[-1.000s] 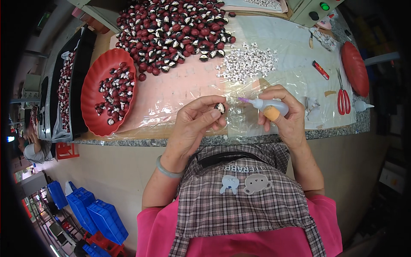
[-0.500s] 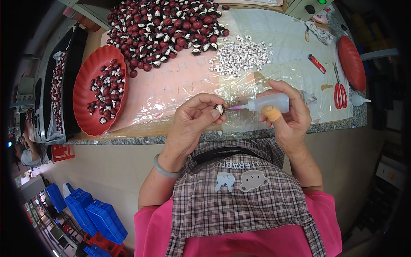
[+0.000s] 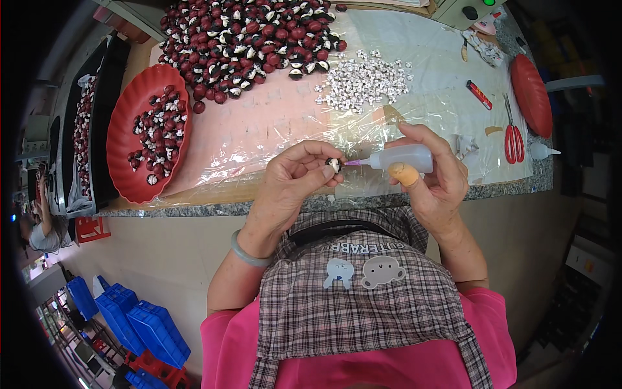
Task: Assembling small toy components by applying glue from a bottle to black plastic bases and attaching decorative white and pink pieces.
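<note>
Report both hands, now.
Left hand: closed, holding a small black-and-white piece in its fingertips.
Right hand: closed, holding a translucent squeeze bottle.

Black and creamy white on the held piece (image 3: 333, 165); cloudy, translucent white on the bottle (image 3: 403, 158), with purple on its nozzle (image 3: 354, 163). Orange-yellow on the thumb cover (image 3: 404, 173). Deep red, black and white on the heaped pieces (image 3: 249, 48); white flecked dark over the tiny parts (image 3: 366, 82). Plain red on the scalloped bowl (image 3: 122, 152) and scissors' handles (image 3: 514, 139). Grey-and-black check on the apron (image 3: 363, 318), bright pink on the shirt (image 3: 223, 343).
</note>
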`<state>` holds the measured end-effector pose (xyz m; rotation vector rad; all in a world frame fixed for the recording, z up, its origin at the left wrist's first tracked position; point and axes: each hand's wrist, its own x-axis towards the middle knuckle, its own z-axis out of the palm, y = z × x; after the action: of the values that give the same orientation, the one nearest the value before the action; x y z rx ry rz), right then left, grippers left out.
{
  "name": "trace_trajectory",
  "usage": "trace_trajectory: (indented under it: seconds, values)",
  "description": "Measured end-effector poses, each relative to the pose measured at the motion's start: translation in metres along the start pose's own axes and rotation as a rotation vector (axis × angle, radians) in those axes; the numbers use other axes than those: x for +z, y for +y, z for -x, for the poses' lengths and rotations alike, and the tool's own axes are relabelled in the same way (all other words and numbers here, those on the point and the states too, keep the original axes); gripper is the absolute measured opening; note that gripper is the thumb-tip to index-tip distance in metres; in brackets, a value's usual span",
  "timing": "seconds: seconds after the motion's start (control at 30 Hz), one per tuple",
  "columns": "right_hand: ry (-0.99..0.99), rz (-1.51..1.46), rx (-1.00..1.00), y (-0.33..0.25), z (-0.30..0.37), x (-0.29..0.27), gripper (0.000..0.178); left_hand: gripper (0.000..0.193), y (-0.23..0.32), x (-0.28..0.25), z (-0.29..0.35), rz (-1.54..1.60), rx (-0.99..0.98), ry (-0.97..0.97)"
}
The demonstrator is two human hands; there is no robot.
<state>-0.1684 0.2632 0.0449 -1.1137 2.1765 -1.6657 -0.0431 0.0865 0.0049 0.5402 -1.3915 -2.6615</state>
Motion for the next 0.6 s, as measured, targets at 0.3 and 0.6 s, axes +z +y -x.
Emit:
trace_trajectory:
  seconds: [0.3,0.6]
  values:
    - [-0.028,0.107,-0.218,0.002,-0.005,-0.002,0.043,0.019,-0.001,-0.002,-0.001,0.023,0.005,-0.009]
    - [-0.037,-0.687,0.316,0.033,-0.024,-0.015,0.041,0.031,0.003,-0.012,0.001,0.024,0.032,0.022]
